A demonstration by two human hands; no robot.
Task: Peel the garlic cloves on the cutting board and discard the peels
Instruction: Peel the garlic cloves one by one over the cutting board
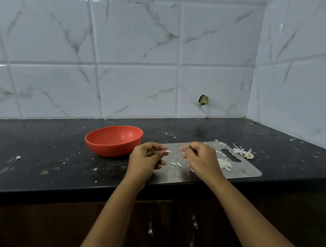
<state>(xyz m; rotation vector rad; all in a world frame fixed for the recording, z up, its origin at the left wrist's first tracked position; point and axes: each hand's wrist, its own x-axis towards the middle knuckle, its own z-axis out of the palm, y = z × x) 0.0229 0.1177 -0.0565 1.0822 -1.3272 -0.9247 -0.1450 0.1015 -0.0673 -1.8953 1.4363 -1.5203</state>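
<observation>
A grey steel cutting board (244, 168) lies at the counter's front edge, its handle slot to the right. My left hand (146, 160) hovers over the board's left end and pinches a small white piece, a garlic clove or peel (167, 151); which one I cannot tell. My right hand (199, 157) is over the board's middle with its fingers curled; whether it holds anything is hidden. Loose peel flakes (174, 164) lie on the board between my hands. A heap of peels (224, 164) sits near the slot.
A red bowl (114, 141) stands on the black counter just left of the board. A garlic stem with papery skins (244, 152) lies off the board's right end. Small peel bits dot the counter. Tiled walls close the back and right side.
</observation>
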